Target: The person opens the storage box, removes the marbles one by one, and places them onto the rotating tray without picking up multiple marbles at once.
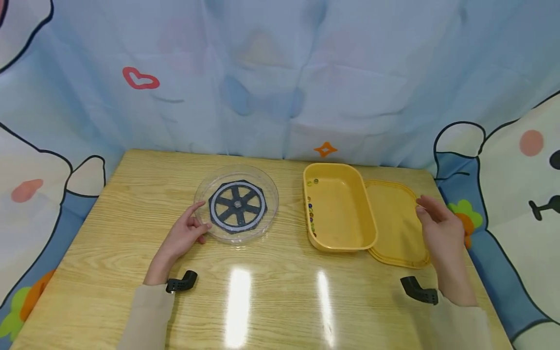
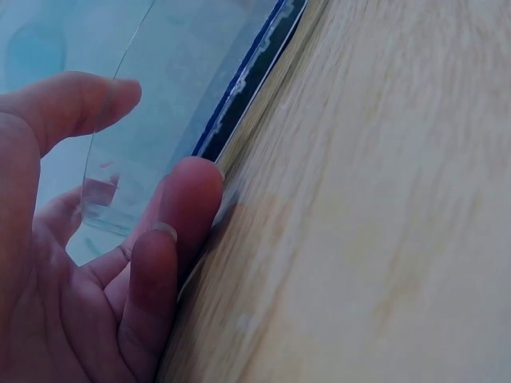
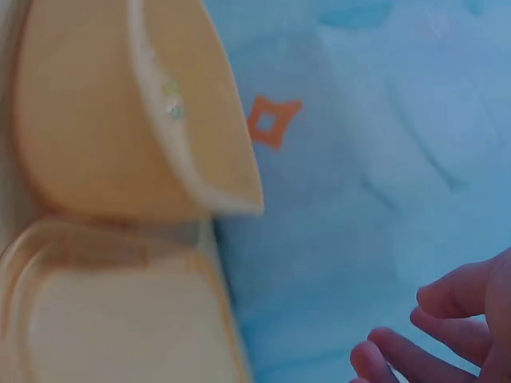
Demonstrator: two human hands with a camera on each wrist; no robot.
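A clear round plastic dish (image 1: 273, 214) with a dark, six-spoked wheel shape (image 1: 237, 204) in it sits left of the table's middle. My left hand (image 1: 185, 233) holds its near-left side; in the left wrist view the fingers (image 2: 192, 195) curve about the see-through wall, low by the table. My right hand (image 1: 444, 233) hovers at the right edge of a yellow lid (image 1: 393, 218), fingers loosely bent, with nothing visible in them. Between the dish and the lid stands a yellow tub (image 1: 341, 209); several small coloured beads (image 1: 311, 214) lie along its left inner side.
The wooden table (image 1: 280, 301) carries all of these things, with bright light reflections on its near part. A blue printed curtain (image 1: 280, 87) hangs behind its back edge and along both sides. The tub's right wall overlaps the lid's left edge in the head view.
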